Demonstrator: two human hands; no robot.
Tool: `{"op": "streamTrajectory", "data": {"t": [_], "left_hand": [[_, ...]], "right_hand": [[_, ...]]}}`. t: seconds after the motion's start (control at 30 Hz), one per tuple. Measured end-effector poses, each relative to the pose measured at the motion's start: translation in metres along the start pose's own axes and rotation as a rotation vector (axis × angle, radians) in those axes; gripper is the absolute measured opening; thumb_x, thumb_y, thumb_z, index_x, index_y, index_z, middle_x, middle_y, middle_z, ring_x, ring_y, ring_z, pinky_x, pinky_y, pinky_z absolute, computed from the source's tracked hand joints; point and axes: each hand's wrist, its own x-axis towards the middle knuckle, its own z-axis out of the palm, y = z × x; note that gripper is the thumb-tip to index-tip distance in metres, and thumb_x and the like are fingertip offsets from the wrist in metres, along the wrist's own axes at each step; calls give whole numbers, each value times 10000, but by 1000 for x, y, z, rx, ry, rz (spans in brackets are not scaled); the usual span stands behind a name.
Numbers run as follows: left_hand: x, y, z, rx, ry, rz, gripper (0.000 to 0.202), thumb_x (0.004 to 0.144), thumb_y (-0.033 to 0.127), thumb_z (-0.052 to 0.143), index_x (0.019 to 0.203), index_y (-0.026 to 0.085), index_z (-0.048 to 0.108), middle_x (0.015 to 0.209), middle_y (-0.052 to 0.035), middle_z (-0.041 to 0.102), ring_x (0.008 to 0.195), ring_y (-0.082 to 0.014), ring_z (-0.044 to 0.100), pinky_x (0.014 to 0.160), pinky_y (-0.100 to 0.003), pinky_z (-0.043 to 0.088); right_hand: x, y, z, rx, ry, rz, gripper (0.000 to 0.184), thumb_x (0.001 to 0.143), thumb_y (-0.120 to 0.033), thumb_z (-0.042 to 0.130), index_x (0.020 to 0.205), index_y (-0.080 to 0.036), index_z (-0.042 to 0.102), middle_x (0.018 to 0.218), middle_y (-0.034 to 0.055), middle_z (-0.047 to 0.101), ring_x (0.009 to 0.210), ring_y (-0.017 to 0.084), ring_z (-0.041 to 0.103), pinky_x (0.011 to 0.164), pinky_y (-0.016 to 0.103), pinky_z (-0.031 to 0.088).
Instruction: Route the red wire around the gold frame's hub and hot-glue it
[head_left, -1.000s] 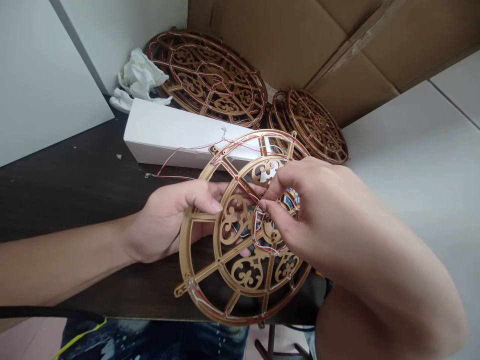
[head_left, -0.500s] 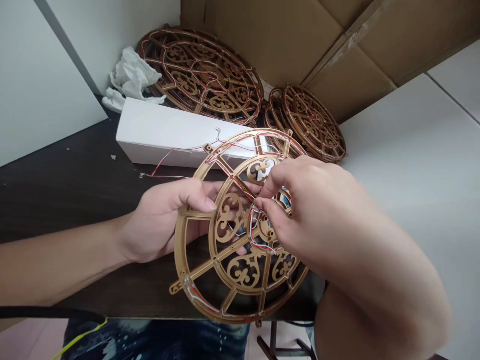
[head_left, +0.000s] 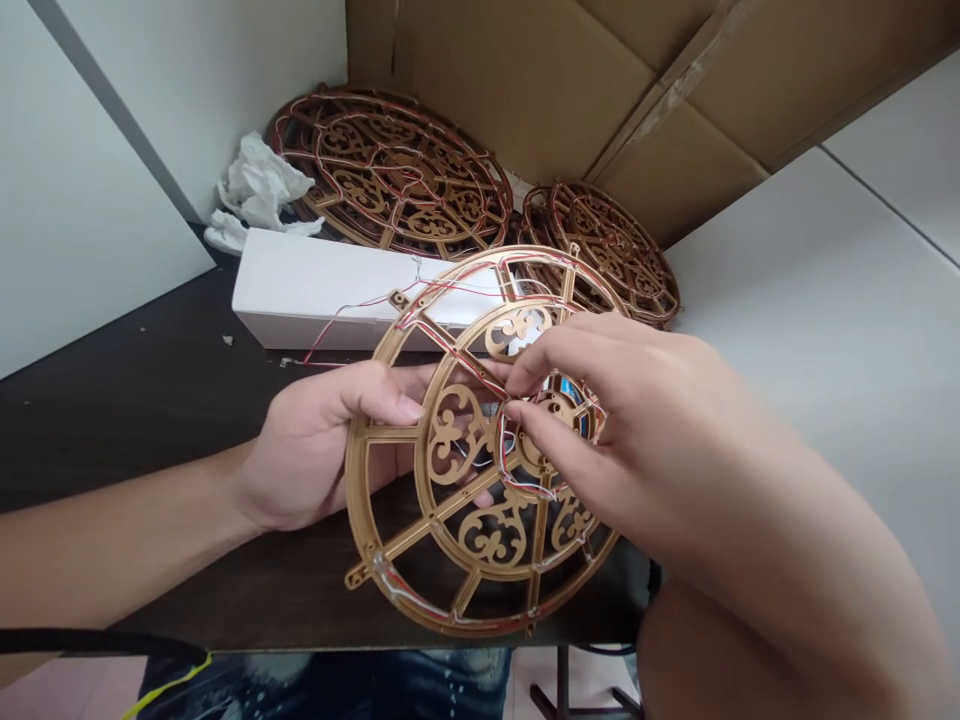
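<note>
A round gold openwork frame point(head_left: 442, 515) with spokes and scrollwork is held tilted above the dark table. My left hand point(head_left: 322, 430) grips its left side, thumb on the near face and fingers behind. My right hand point(head_left: 600, 400) is closed near the hub, thumb and forefinger at the red and white wires point(head_left: 491, 380) along a spoke. Those wires run in the rim and round the hub, with some glossy clear patches over them. Loose wire ends point(head_left: 322, 330) stick out past the upper left rim. My right hand covers the frame's right part.
Behind the frame lies a long white box point(head_left: 315, 290). Stacks of large wired round frames point(head_left: 390, 170) and smaller ones point(head_left: 607, 250) lean by a cardboard sheet point(head_left: 510, 80). Crumpled white tissue point(head_left: 262, 185) sits at the back left. A black cable point(head_left: 97, 642) crosses the lower left.
My right thumb and forefinger have spread slightly and shifted a little left near the hub. The frame has tilted slightly in my left hand, and the camera view has shifted.
</note>
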Motion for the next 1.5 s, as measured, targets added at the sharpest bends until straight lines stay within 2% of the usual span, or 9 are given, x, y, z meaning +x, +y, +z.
{"op": "streamTrajectory", "data": {"t": [0.1, 0.2, 0.3, 0.37, 0.73, 0.93, 1.17, 1.33, 1.5], "left_hand": [[0, 0, 0, -34, -15, 40, 430, 847, 152, 442, 1134, 94, 756, 1068, -108, 772, 1122, -309, 700, 927, -432, 602], [1, 1, 0, -57, -28, 63, 434, 855, 149, 427, 1127, 93, 760, 1036, -108, 776, 1089, -299, 713, 903, -423, 613], [0, 1, 0, -75, -35, 63, 450, 873, 133, 395, 1136, 84, 757, 1004, -108, 780, 1021, -273, 737, 861, -383, 626], [-1, 1, 0, -75, -46, 64, 461, 878, 132, 379, 1143, 74, 752, 996, -112, 780, 982, -262, 747, 830, -363, 633], [2, 1, 0, 31, 84, 41, 613, 801, 199, 413, 1372, 36, 565, 1111, -153, 749, 1053, -325, 712, 894, -509, 599], [1, 1, 0, 69, 113, 30, 649, 779, 240, 429, 1387, 37, 531, 1126, -168, 739, 1013, -323, 709, 866, -491, 594], [0, 0, -3, 83, 100, 22, 658, 772, 264, 448, 1389, 50, 529, 1113, -163, 737, 989, -322, 705, 844, -484, 592], [0, -1, -4, 61, 116, 21, 666, 774, 247, 446, 1404, 43, 510, 1123, -164, 732, 980, -313, 707, 852, -497, 592], [0, -1, -6, 43, 136, 45, 644, 777, 224, 429, 1381, 26, 530, 1125, -170, 735, 972, -308, 709, 866, -499, 591]], "right_hand": [[-6, 5, 5, 102, 86, -106, 90, 945, -181, 591, 946, -203, 678, 955, 23, 685, 870, 182, 620, 773, 363, 508], [-14, 13, 18, 203, 233, -160, 111, 936, -130, 596, 977, -192, 680, 1035, 34, 699, 982, 185, 644, 921, 392, 529], [-20, 19, 34, 219, 339, -201, 131, 886, -113, 663, 990, -188, 690, 1080, 45, 702, 1055, 192, 661, 1115, 485, 459], [-22, 21, 42, 197, 377, -231, 157, 864, -120, 699, 1004, -192, 702, 1091, 55, 703, 1091, 203, 663, 1178, 532, 402], [-22, 27, 54, 83, 416, -340, 219, 869, -123, 686, 1075, -196, 697, 1137, 89, 689, 1160, 283, 658, 1144, 622, 426], [-25, 31, 61, 66, 399, -357, 259, 880, -133, 652, 1125, -207, 688, 1185, 100, 701, 1201, 294, 650, 1151, 629, 431], [-28, 32, 69, 87, 494, -378, 298, 866, -131, 662, 1154, -196, 704, 1188, 114, 703, 1235, 318, 642, 1155, 644, 437], [-23, 29, 67, 39, 475, -379, 252, 836, -192, 741, 1086, -187, 711, 1133, 112, 708, 1162, 315, 669, 1117, 631, 467], [-19, 26, 69, -4, 451, -353, 183, 882, -259, 715, 1056, -212, 682, 1124, 85, 709, 1114, 286, 669, 1090, 602, 483]]}}
